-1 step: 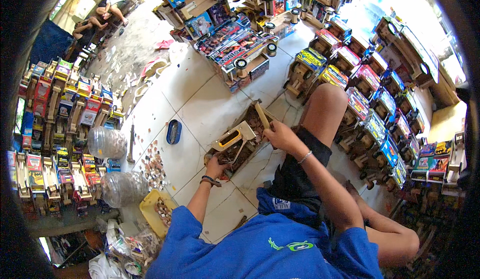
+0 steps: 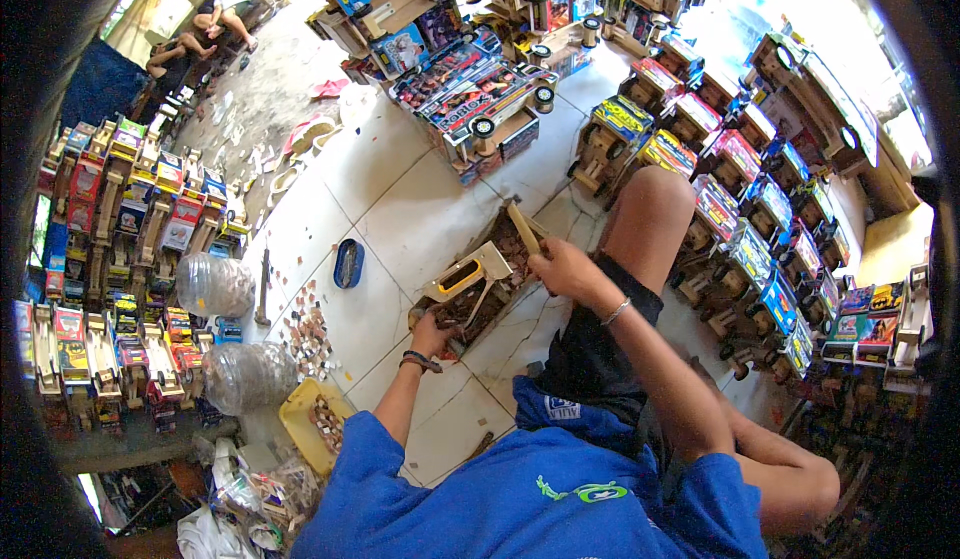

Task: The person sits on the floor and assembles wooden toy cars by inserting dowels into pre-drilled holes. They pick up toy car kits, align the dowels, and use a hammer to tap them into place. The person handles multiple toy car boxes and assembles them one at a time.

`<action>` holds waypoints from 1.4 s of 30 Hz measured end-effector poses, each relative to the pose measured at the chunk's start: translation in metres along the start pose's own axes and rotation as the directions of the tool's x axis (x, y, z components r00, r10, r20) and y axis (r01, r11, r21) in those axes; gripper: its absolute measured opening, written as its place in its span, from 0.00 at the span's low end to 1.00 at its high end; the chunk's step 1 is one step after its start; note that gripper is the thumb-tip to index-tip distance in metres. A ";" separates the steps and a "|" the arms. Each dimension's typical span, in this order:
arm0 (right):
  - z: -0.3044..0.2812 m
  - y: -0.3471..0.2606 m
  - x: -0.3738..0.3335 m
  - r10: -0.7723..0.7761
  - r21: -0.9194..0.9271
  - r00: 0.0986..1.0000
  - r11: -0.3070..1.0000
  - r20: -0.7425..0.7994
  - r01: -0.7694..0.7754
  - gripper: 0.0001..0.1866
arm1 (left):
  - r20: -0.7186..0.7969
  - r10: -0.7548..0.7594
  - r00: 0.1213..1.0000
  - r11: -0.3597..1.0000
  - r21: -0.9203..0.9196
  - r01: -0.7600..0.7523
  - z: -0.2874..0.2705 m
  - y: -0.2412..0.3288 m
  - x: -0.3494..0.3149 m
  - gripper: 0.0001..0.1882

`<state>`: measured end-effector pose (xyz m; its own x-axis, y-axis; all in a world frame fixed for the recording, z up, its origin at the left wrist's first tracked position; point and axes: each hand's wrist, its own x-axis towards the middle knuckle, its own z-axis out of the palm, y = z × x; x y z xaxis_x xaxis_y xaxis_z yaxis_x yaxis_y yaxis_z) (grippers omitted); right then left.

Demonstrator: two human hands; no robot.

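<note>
**Floor bench: two hands on one unfinished wooden truck**

Setting: white tiled floor (image 2: 400, 209), with a person in a blue shirt and dark shorts seated on it, right knee raised. Painted wooden toy trucks (image 2: 760, 219) stand in rows on both sides and ahead; too many to count reliably, dozens at least.

Work piece: one unfinished wooden truck body (image 2: 478, 289), bare wood, lying on the tiles directly in front of the person. Its long axis runs diagonally, from near-left by the left hand to far-right by the right hand. A pale cab block with a yellow-rimmed opening sits on its middle.

Left hand (image 2: 432, 337): closed on the near end of the truck body, bracing it; a dark band sits on the wrist.

Right hand (image 2: 560, 267): clenched around one flat wooden strip (image 2: 523, 227), held at the far end of the body, the strip pointing up and away from the person. A thin bracelet sits on this wrist. Both hands are at the piece; neither has any reach to make.

Smaller items, all to the person's left:
- clear plastic jars (image 2: 215, 284), two, lying on their sides
- one yellow tray (image 2: 300, 424) holding small pieces
- one blue oval dish (image 2: 348, 263)
- scattered small wooden bits (image 2: 305, 334), uncounted
</note>
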<state>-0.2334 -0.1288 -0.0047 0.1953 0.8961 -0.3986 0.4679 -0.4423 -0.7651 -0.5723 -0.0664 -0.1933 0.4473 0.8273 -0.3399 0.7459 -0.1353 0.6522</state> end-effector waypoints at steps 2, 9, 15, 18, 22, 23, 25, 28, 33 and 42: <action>-0.030 -0.017 -0.009 -0.113 0.094 0.988 0.990 0.109 0.103 0.20 | 0.027 -0.001 1.000 1.000 0.020 0.000 -0.004 -0.001 -0.001 0.26; -0.111 -0.091 -0.036 -0.266 -0.077 0.952 0.957 0.150 0.279 0.20 | 0.090 -0.094 0.992 0.994 -0.054 0.099 -0.001 -0.018 0.003 0.31; -0.167 -0.138 -0.057 -0.357 -0.223 0.914 0.892 0.190 0.395 0.21 | -0.005 -0.180 0.984 0.928 -0.332 0.168 -0.012 0.000 -0.014 0.28; -0.198 -0.150 -0.074 -0.317 -0.357 0.925 0.856 0.210 0.374 0.23 | -0.041 -0.190 0.981 0.958 -0.225 0.176 -0.024 0.022 -0.024 0.23; -0.228 -0.143 -0.090 -0.334 -0.315 0.920 0.868 0.204 0.385 0.18 | -0.134 -0.189 0.973 0.935 -0.327 0.137 -0.037 0.040 -0.044 0.18; -0.235 -0.137 -0.092 -0.330 -0.269 0.918 0.884 0.222 0.383 0.17 | -0.161 -0.210 0.964 0.881 -0.460 0.115 -0.039 0.044 -0.050 0.18; -0.249 -0.122 -0.099 -0.331 -0.218 0.935 0.910 0.132 0.353 0.16 | -0.223 -0.187 0.957 0.847 -0.530 0.042 -0.046 0.057 -0.053 0.18; -0.255 -0.100 -0.103 -0.372 -0.032 0.928 0.928 -0.007 0.372 0.16 | -0.283 -0.055 0.957 0.906 -0.416 -0.071 -0.069 0.096 -0.053 0.17; -0.269 -0.075 -0.105 -0.243 0.268 0.969 0.931 -0.055 0.248 0.13 | -0.260 0.211 0.942 0.916 -0.283 -0.284 -0.103 0.220 -0.015 0.17; -0.248 -0.005 -0.069 -0.220 0.243 0.957 0.934 -0.188 0.262 0.25 | -0.041 0.598 0.801 0.707 -0.443 -0.551 -0.066 0.451 0.081 0.20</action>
<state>-0.0353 -0.1791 0.1520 0.2457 0.9621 -0.1183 0.2785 -0.1869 -0.9421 -0.2326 -0.0241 0.1179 0.7836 0.6040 0.1458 0.0621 -0.3097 0.9488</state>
